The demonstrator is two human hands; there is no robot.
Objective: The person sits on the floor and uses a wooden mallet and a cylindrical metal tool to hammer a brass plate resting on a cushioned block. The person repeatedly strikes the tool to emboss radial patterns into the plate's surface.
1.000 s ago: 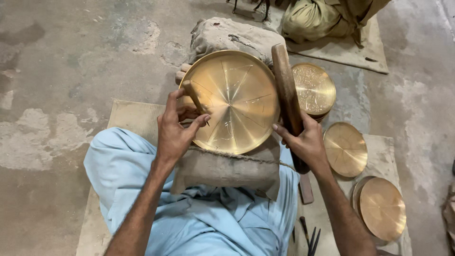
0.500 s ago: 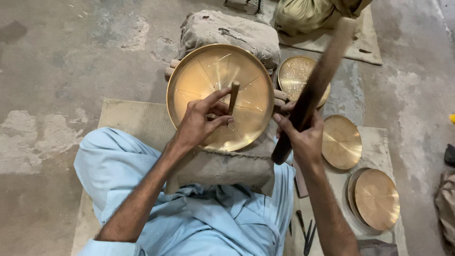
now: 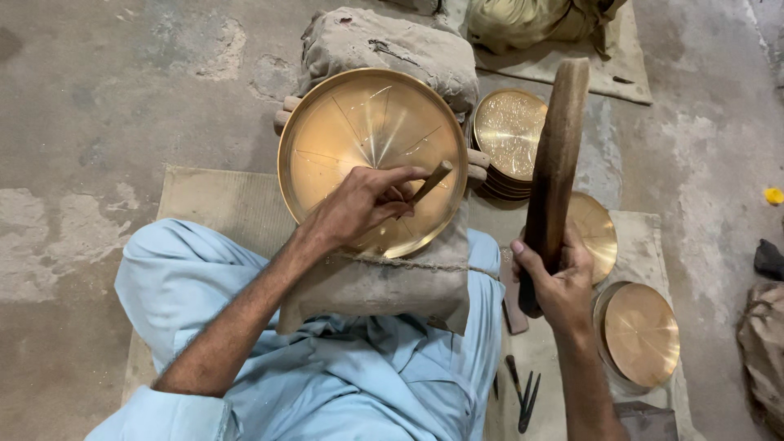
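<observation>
A large round brass plate (image 3: 343, 139) with scribed radial lines rests on a cloth-wrapped sandbag (image 3: 384, 286) over my lap. My left hand (image 3: 359, 204) pinches a short wooden-handled punch (image 3: 431, 181), its tip down on the plate's right part. Off to the right of the plate, my right hand (image 3: 559, 282) grips a long dark wooden mallet (image 3: 555, 155), raised upright.
A stack of patterned brass plates (image 3: 510, 135) lies right of the big plate. Two more brass plates (image 3: 641, 335) (image 3: 600, 233) rest on a mat at right. Small metal tools (image 3: 527, 392) lie by my right leg. A grey sack (image 3: 384, 45) sits behind the plate.
The mallet has swung from lying across the plate's right rim to upright and away from it. My left hand shifted the punch toward the plate's right side.
</observation>
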